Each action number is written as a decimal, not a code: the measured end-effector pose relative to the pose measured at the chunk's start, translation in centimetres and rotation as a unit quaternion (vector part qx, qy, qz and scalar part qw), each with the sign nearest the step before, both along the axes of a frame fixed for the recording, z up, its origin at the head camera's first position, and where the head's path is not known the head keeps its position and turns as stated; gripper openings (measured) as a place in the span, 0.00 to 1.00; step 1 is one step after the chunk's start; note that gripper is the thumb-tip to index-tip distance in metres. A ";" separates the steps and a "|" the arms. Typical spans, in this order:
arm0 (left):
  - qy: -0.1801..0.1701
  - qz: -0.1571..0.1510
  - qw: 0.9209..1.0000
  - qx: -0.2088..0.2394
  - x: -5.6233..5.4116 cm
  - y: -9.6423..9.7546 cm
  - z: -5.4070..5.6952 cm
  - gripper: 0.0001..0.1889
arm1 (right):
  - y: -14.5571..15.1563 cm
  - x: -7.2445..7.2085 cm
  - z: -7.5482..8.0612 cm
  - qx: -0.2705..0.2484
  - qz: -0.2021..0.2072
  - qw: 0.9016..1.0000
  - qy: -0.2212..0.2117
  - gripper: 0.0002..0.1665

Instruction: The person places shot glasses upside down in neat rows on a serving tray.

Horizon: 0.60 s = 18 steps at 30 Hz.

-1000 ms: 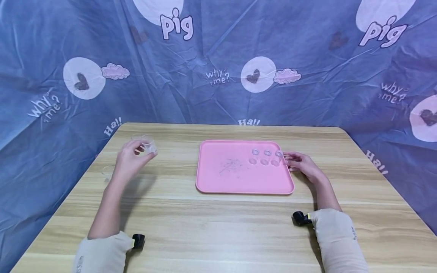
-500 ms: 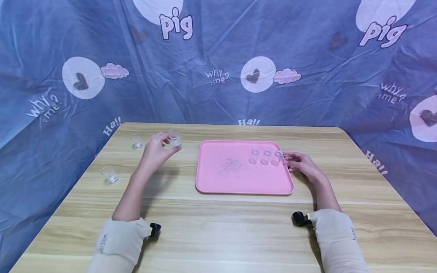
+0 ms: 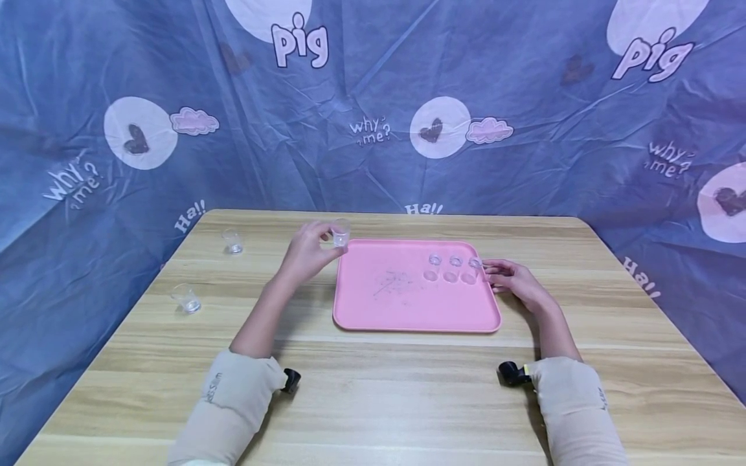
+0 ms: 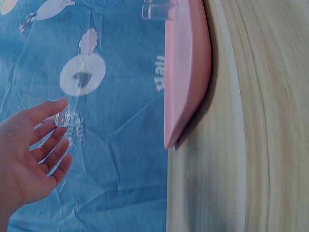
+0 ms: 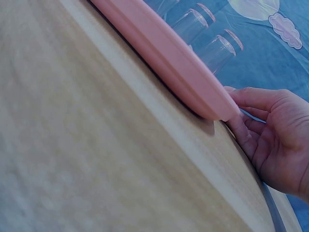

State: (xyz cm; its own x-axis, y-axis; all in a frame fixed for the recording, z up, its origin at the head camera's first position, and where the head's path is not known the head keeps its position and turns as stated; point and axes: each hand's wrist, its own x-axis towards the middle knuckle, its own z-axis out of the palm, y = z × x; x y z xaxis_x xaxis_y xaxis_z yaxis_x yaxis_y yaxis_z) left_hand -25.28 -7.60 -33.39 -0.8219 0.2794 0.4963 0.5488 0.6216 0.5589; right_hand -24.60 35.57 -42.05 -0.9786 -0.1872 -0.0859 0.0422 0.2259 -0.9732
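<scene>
My left hand [image 3: 307, 254] pinches a small clear cup [image 3: 340, 234] between thumb and fingers. It holds the cup upright in the air by the far left corner of the pink tray [image 3: 384, 317]. In the left wrist view the same cup [image 4: 62, 117] shows against the backdrop, the other fingers loosely bent. My right hand [image 3: 520, 283] grips the tray's right rim; the right wrist view shows thumb and fingers on either side of the edge [image 5: 212, 99]. Clear cups [image 3: 451, 277] stand in a row on the tray's right side, seemingly upside down, the rightmost near my right fingertips.
Two more clear cups stand at the table's left, one farther back [image 3: 234, 244] and one nearer [image 3: 188, 301]. The wooden table [image 3: 373, 395] spreads around the tray. A blue printed cloth [image 3: 373, 168] hangs behind it.
My left hand has carried the cup rightward from the table's left side to the tray's far left corner, uncovering the back left cup. The right hand and tray stay put.
</scene>
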 end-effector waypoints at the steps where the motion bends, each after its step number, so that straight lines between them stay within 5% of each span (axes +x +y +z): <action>1: -0.004 -0.004 1.000 -0.002 -0.1 0.3 0.0 0.15 | 0.0 0.0 0.0 0.000 0.000 1.000 0.001 0.30; 11: -0.081 -0.012 0.996 -0.045 -0.9 4.2 -0.4 0.20 | 0.0 0.1 -0.2 0.000 -0.001 1.000 0.003 0.30; 18: -0.094 -0.023 0.991 -0.089 -1.9 6.2 -0.6 0.19 | -0.1 0.0 -0.1 0.003 -0.003 1.000 0.001 0.30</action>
